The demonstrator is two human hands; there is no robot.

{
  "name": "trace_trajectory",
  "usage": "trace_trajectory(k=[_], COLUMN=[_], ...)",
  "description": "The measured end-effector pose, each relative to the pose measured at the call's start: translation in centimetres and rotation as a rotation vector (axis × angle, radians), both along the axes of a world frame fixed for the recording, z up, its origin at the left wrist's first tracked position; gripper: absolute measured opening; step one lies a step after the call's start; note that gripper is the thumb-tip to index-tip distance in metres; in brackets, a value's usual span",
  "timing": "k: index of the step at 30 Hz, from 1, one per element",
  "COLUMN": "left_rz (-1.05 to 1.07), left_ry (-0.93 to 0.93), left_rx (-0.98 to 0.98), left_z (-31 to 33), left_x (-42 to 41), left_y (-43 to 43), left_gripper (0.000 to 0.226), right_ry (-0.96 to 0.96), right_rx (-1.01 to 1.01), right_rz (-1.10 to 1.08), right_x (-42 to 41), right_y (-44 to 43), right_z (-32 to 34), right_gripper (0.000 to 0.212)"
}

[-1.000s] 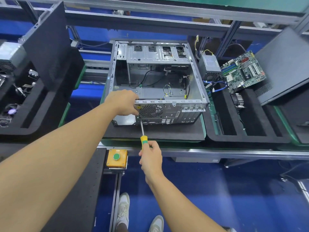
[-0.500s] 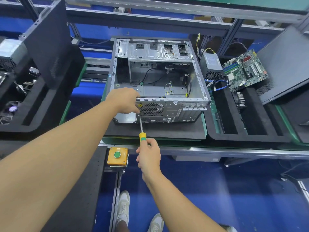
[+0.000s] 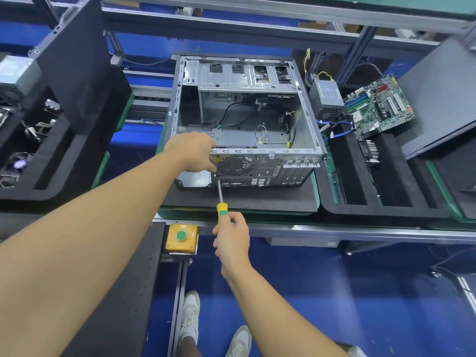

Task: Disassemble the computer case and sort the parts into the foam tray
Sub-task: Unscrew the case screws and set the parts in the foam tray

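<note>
Two hands are at work on the computer case [image 3: 244, 119], which lies open side up on a black mat [image 3: 257, 199] in the middle of the counter [image 3: 334, 230]. Your left hand [image 3: 192, 153] sits on the case's near left corner, fingers curled down over the top rail just left of the round fan grille [image 3: 234, 164]; the fingertips are hidden, so you cannot tell whether they pinch anything small. Your right hand [image 3: 231, 237] is wrapped tight round the yellow and green handle of the screwdriver [image 3: 221, 202]. Its shaft runs away from you to the case's rear panel, meeting it right under your left hand.

The right hand hangs out past the counter's near rail, over the blue floor, with the yellow button box [image 3: 181, 238] just to its left. A strip of bare mat lies between the case and the near rail. The foam tray [image 3: 386, 202] lies just right of the mat, its long slots open toward you. At the tray's far end the motherboard [image 3: 378, 106] leans tilted, and the power supply [image 3: 325, 95] stands between it and the case. A dark side panel [image 3: 443, 94] leans at the far right.
</note>
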State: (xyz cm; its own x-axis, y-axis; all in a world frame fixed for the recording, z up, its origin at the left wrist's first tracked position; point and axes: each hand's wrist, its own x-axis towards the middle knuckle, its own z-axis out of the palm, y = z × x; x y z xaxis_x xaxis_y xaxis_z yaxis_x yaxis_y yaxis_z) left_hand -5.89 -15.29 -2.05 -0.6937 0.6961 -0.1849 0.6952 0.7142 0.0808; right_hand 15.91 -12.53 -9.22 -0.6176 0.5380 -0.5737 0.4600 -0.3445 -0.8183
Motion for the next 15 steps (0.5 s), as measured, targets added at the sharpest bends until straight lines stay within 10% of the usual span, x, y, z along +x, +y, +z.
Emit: trace_trajectory(k=[8,15], left_rz=[0.002,0.015], left_ry=[-0.01,-0.013], left_rx=[-0.003,0.014], left_z=[0.0,-0.1], left_x=[-0.1,-0.1], left_y=[0.0,0.0], left_gripper=[0.026,0.026], right_ry=[-0.032,0.004], right_rx=[-0.057,-0.542], right_rz=[-0.024,-0.131], right_x=[-0.1,-0.2], right_y=[0.4,1.1], right_z=[0.1,-0.4], right_gripper=[0.014,0.025])
